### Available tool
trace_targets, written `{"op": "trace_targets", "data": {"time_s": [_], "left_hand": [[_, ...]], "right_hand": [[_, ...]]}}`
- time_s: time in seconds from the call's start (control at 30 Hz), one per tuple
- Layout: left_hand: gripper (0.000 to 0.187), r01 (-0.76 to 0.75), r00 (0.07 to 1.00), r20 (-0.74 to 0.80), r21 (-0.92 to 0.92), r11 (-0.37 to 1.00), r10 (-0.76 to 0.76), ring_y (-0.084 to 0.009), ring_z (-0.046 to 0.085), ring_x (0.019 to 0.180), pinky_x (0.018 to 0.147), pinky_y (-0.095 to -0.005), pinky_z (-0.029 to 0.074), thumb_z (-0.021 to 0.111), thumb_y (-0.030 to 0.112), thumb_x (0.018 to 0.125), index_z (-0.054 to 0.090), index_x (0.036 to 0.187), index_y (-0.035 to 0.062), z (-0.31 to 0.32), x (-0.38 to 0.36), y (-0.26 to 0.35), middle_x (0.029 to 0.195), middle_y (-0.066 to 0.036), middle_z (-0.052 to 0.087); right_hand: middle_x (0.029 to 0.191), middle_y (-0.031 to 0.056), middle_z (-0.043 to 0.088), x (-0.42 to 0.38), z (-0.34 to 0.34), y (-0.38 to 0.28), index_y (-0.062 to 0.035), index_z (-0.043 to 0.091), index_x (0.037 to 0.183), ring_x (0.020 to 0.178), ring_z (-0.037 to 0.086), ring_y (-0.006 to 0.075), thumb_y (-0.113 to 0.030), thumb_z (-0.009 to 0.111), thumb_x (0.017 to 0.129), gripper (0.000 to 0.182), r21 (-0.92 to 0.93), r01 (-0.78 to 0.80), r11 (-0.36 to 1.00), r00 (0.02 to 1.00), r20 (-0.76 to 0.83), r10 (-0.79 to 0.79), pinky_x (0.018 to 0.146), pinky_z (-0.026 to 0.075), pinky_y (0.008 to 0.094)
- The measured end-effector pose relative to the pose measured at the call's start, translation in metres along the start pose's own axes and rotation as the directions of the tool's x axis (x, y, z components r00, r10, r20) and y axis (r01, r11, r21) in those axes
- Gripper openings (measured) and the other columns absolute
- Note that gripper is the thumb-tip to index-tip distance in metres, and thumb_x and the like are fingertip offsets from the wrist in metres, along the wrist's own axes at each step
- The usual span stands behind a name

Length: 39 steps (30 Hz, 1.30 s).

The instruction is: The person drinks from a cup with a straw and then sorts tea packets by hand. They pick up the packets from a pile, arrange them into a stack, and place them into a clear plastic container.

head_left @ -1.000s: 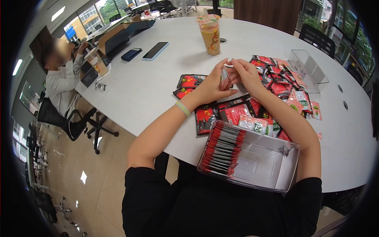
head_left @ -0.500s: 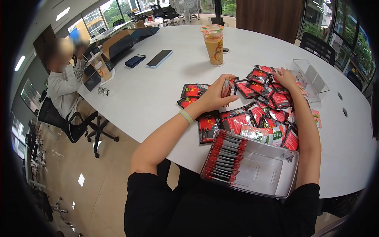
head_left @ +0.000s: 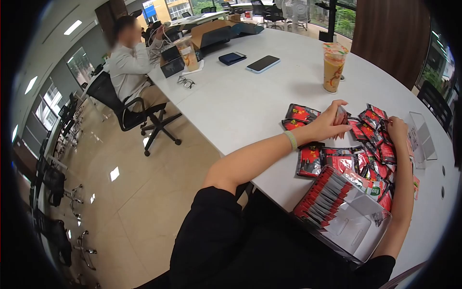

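My left hand (head_left: pixel 327 126) is closed around a few red sachets (head_left: pixel 341 115), held on edge above the table. At the right side of a loose pile of red-and-black sachets (head_left: pixel 369 134), my right hand (head_left: pixel 397 131) has its fingers curled down onto a sachet; its fingertips are partly hidden. More sachets (head_left: pixel 303 113) lie left of my left hand, beyond the wrist. Close to my body, a clear plastic box (head_left: pixel 357 237) holds a row of upright red sachets (head_left: pixel 323 197) along its left side. A white-and-green packet (head_left: pixel 374 189) lies against the box's far edge.
A cup of orange drink (head_left: pixel 334 70) stands beyond the pile. Farther left are a phone (head_left: pixel 263 63), a dark wallet (head_left: pixel 232 58), and glasses (head_left: pixel 186 82). A clear acrylic holder (head_left: pixel 423 142) stands at right. Another person (head_left: pixel 129 62) sits at the table's far left.
The camera view has turned left, so the table and its things appear farther right. My left hand still holds its sachets, and my right hand stays at the pile, its fingers more curled.
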<state>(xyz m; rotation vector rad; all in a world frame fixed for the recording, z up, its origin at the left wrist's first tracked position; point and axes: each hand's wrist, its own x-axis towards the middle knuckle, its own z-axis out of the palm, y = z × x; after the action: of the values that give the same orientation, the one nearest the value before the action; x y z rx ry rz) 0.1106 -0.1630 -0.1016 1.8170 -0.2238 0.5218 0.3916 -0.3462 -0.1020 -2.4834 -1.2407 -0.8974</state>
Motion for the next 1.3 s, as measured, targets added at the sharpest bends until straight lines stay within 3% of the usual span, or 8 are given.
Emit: {"op": "trace_targets", "data": {"time_s": [0.13, 0.43, 0.53, 0.67, 0.87, 0.93, 1.17, 1.3], "left_hand": [[0.063, 0.007, 0.996, -0.089, -0.114, 0.993, -0.017, -0.0113, 0.054, 0.060, 0.052, -0.0242, 0.046, 0.058, 0.017, 0.086, 0.014, 0.130, 0.0064, -0.002, 0.002, -0.001, 0.082, -0.007, 0.052], [0.070, 0.088, 0.983, -0.117, -0.383, 0.920, -0.143, -0.0119, 0.058, 0.058, 0.045, -0.0178, 0.044, 0.054, 0.024, 0.087, 0.010, 0.140, 0.0132, -0.014, 0.009, -0.010, 0.073, -0.009, 0.059], [0.073, 0.189, 0.963, -0.054, -0.559, 0.808, -0.263, -0.0271, 0.056, 0.100, 0.081, -0.0528, 0.047, 0.049, 0.036, 0.088, -0.001, 0.140, 0.0268, -0.013, 0.008, -0.005, 0.107, -0.019, 0.052], [0.074, 0.316, 0.945, 0.158, -0.669, 0.673, -0.286, -0.0265, 0.053, 0.105, 0.080, -0.0517, 0.048, 0.049, 0.038, 0.088, -0.002, 0.141, 0.0253, -0.004, 0.004, 0.016, 0.133, -0.017, 0.031], [0.050, 0.426, 0.904, 0.345, -0.689, 0.586, -0.251, -0.0333, 0.058, 0.097, 0.083, -0.0435, 0.049, 0.039, 0.046, 0.090, 0.044, 0.119, 0.0058, 0.006, 0.003, 0.017, 0.104, -0.015, 0.057], [0.050, 0.438, 0.897, 0.378, -0.703, 0.560, -0.228, -0.0336, 0.058, 0.099, 0.083, -0.0444, 0.049, 0.041, 0.046, 0.089, 0.040, 0.124, 0.0089, 0.005, 0.003, 0.020, 0.110, -0.018, 0.054], [0.060, 0.387, 0.922, 0.276, -0.665, 0.639, -0.272, -0.0299, 0.061, 0.092, 0.083, -0.0442, 0.049, 0.045, 0.040, 0.087, 0.023, 0.138, 0.0166, 0.008, 0.000, 0.024, 0.118, -0.021, 0.050], [0.068, 0.300, 0.944, 0.127, -0.710, 0.637, -0.303, -0.0249, 0.061, 0.085, 0.089, -0.0451, 0.045, 0.048, 0.039, 0.086, 0.013, 0.141, 0.0190, 0.008, 0.000, 0.026, 0.120, -0.024, 0.047]], "right_hand": [[0.077, 0.0170, 0.064, 0.008, -0.010, -0.010, -0.0044, 0.066, 0.083, 0.075, 0.061, 0.0345, -0.016, 0.052, 0.078, 0.018, 0.024, 0.022, 0.999, 0.999, 0.042, -0.023, 0.067, 0.047, 0.0429], [0.089, 0.0075, 0.062, 0.033, -0.071, -0.056, 0.0023, 0.057, 0.106, 0.082, 0.058, 0.0147, -0.012, 0.055, 0.083, 0.027, 0.792, -0.065, 0.607, 0.915, 0.290, -0.280, 0.076, 0.044, 0.0279], [0.084, 0.0067, 0.062, 0.025, -0.102, -0.088, 0.0000, 0.059, 0.103, 0.067, 0.055, 0.0093, -0.015, 0.054, 0.085, 0.024, 0.866, -0.044, 0.497, 0.902, 0.249, -0.354, 0.058, 0.046, 0.0238], [0.077, 0.0029, 0.061, 0.013, -0.120, -0.119, -0.0006, 0.060, 0.094, 0.059, 0.051, 0.0055, -0.014, 0.054, 0.086, 0.017, 0.906, -0.188, 0.380, 0.816, 0.359, -0.452, 0.043, 0.043, 0.0201], [0.088, 0.0040, 0.057, -0.001, -0.106, -0.149, -0.0012, 0.057, 0.086, 0.069, 0.054, 0.0089, -0.010, 0.058, 0.083, 0.009, 0.918, 0.009, 0.397, 0.851, 0.201, -0.485, 0.051, 0.045, 0.0206], [0.101, 0.0074, 0.052, -0.002, -0.099, -0.149, -0.0015, 0.056, 0.083, 0.084, 0.055, 0.0147, -0.007, 0.062, 0.078, 0.010, 0.880, 0.267, 0.393, 0.853, -0.026, -0.522, 0.066, 0.045, 0.0258], [0.101, 0.0076, 0.055, 0.005, -0.094, -0.137, -0.0028, 0.058, 0.091, 0.090, 0.055, 0.0177, -0.012, 0.064, 0.076, 0.019, 0.848, 0.299, 0.437, 0.885, -0.075, -0.460, 0.077, 0.044, 0.0306], [0.097, 0.0126, 0.059, 0.022, -0.056, -0.085, -0.0016, 0.059, 0.100, 0.092, 0.057, 0.0247, -0.018, 0.062, 0.079, 0.027, 0.549, 0.266, 0.792, 0.960, -0.077, -0.268, 0.079, 0.045, 0.0328]]}}
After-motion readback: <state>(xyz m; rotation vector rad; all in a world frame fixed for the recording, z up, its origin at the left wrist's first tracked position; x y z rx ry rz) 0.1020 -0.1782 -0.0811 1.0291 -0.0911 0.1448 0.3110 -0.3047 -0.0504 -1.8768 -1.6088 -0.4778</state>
